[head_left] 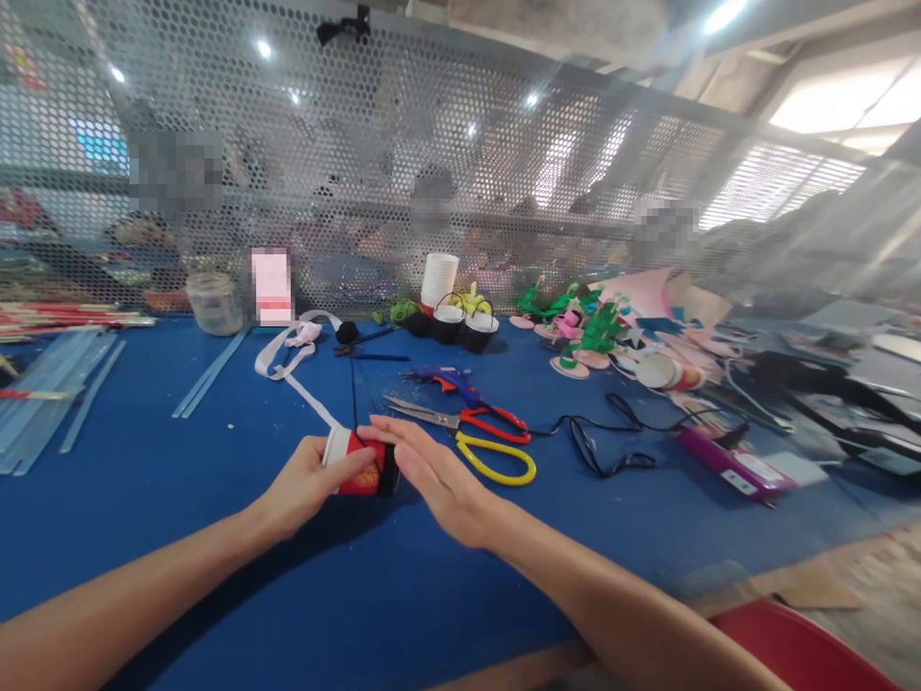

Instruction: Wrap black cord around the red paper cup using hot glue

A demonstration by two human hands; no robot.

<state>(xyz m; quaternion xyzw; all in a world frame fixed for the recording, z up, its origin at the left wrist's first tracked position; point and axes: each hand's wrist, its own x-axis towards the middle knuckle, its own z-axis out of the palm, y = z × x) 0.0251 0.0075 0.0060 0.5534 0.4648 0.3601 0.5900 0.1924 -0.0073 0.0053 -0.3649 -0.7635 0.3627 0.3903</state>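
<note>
Paper cup [366, 480], long axis roughly parallel to far edge of desk [403, 614]; left hand [298, 489] grasps white end; right hand [453, 489], fingers straight, at black end.

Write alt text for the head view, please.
A left hand grips a red-and-white cup with a black end; the right hand extends its fingers over that end. Beyond them, on a blue table, lie scissors and a blue glue gun.

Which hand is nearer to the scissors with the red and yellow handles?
Right. The right hand is at the black end of the paper cup, close to the scissors on their near side. The left hand holds the cup farther left.
</note>
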